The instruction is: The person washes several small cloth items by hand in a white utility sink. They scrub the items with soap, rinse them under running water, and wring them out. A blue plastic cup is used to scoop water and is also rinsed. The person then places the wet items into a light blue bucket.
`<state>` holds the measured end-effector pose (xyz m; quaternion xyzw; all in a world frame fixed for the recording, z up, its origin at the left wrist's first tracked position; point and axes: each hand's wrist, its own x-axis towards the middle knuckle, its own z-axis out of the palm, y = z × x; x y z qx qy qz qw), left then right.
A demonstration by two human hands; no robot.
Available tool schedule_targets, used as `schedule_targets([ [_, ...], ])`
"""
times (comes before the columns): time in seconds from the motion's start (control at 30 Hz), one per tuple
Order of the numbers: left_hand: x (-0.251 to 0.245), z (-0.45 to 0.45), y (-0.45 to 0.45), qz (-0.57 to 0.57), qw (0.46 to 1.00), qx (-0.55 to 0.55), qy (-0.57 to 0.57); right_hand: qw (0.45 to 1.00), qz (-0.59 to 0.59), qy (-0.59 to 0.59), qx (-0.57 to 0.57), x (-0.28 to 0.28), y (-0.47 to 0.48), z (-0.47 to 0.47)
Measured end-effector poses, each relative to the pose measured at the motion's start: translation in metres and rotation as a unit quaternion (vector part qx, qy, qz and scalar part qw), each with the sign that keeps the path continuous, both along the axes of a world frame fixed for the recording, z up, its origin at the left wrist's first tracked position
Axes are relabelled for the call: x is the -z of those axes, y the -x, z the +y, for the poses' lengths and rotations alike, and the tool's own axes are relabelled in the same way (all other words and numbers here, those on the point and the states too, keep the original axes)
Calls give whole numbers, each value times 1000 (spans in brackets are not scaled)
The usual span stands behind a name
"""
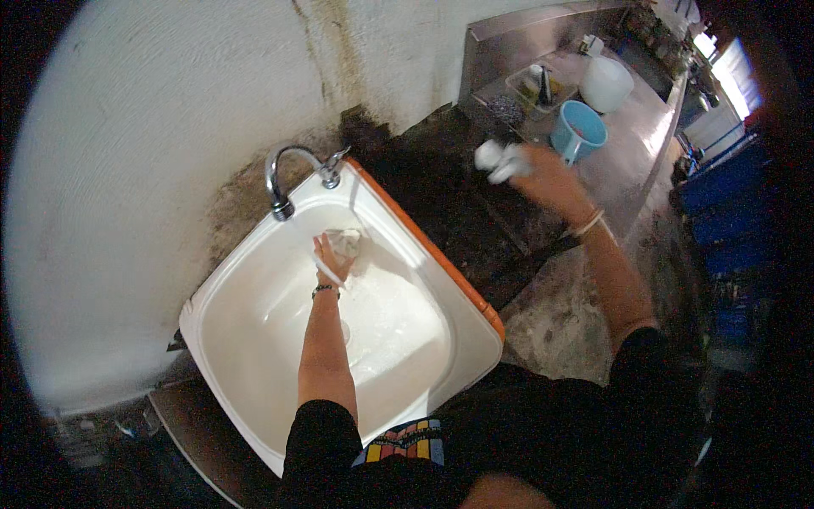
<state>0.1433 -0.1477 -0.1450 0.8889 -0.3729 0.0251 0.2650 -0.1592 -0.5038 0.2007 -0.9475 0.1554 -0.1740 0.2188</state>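
A white sink basin (254,331) lies before me, with a curved chrome faucet (299,153) at its back corner and water running down from the spout. My left hand (334,262) is inside the basin under the stream, its fingers at a wet, pale, translucent thing (346,243); whether it grips this cannot be told. Right of the sink, my right hand (550,181) is raised over the dark surface, blurred by motion. White objects (502,162), too blurred to name, are held in its fingers, near a blue plastic mug (579,130).
On the steel counter (636,140) at upper right stand a white jug (607,83), a clear tray (540,86) with small items and a dark scouring pad (505,109). A stained wall (159,127) rises behind the faucet. An orange edge (439,254) borders the sink's right side.
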Motion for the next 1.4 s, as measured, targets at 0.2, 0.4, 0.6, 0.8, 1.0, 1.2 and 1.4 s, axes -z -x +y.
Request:
schedule_targets([
  [0.2,23,14,32,223,945,-23,-238,863,336,145,348,-46,37,-181],
  [0.4,-29,-10,36,13,989,46,-141,843,346,233,341,-26,22,-200],
  [0.6,-179,-17,22,303,953,-18,7,971,-64,-224,-52,19,-83,-67],
  [0.8,-255,-11,35,404,896,100,151,849,-121,-458,-233,84,-173,141],
  [1.0,-285,4,48,562,641,11,522,880,-35,-470,-51,164,-185,207],
  [1.2,-55,48,0,675,471,105,558,932,-184,-243,-198,122,-180,314],
  [1.4,-215,-11,72,642,625,-165,412,909,-44,-414,-16,172,-208,232],
])
